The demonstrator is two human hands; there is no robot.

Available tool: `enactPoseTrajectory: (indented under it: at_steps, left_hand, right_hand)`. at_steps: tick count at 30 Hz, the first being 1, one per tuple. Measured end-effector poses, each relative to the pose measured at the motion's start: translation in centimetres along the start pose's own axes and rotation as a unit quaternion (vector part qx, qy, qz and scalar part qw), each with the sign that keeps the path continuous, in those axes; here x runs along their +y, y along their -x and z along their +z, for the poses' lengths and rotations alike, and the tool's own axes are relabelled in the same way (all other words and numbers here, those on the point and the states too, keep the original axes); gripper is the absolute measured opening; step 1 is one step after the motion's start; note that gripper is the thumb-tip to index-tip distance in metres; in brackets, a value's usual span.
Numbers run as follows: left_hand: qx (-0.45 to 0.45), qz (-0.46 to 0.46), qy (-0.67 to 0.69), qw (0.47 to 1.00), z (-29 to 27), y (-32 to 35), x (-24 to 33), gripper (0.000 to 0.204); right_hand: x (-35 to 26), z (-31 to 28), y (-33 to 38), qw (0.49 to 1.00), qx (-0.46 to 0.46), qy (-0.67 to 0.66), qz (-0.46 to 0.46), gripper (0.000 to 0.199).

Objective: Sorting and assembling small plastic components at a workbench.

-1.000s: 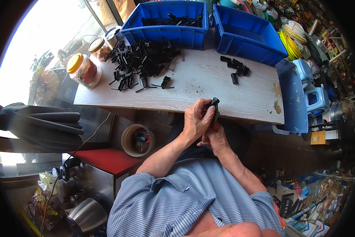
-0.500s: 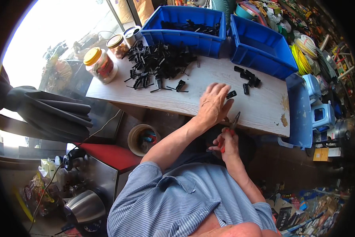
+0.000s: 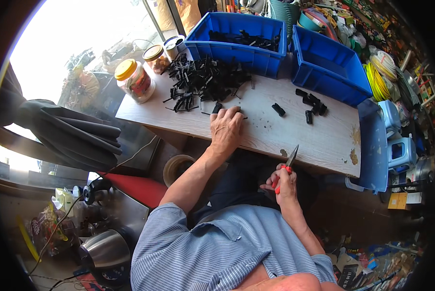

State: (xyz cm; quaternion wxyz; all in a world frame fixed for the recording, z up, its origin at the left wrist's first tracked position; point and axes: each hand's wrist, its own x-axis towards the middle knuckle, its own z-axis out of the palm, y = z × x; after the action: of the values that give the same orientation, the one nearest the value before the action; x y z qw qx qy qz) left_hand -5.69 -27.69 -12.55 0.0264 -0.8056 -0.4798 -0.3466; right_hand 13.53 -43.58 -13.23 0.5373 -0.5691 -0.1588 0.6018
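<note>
My left hand [image 3: 225, 130] is at the near edge of the table, left of its middle. Its fingers are bent down and closed round a small black plastic part [image 3: 217, 107], which they partly hide; a thin leg sticks out to the right. In my right hand [image 3: 286, 188] are red-handled pliers [image 3: 288, 167], held in front of the table edge with the metal jaws pointing up and away. One loose black part [image 3: 278, 109] lies on the table between the hands. Behind my left hand spreads a heap of black parts with thin legs [image 3: 205, 80].
A blue crate [image 3: 237, 53] with black parts stands at the back, beside a second blue crate [image 3: 331, 77]. Several finished-looking black pieces [image 3: 309, 116] lie at the right. Jars [image 3: 135, 85] line the left edge. A round bin [image 3: 169, 169] stands below the table.
My left hand has moved left from the loose black part, which now lies free, to another part near the heap. The pliers have risen slightly in my right hand. The whole view has shifted a little.
</note>
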Motion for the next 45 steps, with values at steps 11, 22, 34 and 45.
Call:
enactPoseTrajectory:
  at_steps: [11,22,34,45]
  left_hand:
    - [0.066,0.031,0.332,0.940,-1.1,0.3,4.4,0.018]
    - [-0.118,-0.276,0.702,0.646,1.2,6.0,9.4,0.015]
    - [-0.099,-0.286,0.723,0.621,1.5,7.3,9.3,0.015]
    - [-0.105,-0.310,0.717,0.615,1.4,7.8,9.6,0.017]
  right_hand:
    - [-1.2,0.4,-0.6,0.998,-0.040,-0.002,-0.043,0.015]
    - [-0.4,-0.6,-1.4,0.991,-0.053,-0.026,-0.121,0.025]
    - [0.5,-0.4,-0.9,0.993,-0.044,0.022,-0.109,0.042]
    - [0.6,0.3,-0.2,0.993,-0.032,0.002,-0.110,0.035]
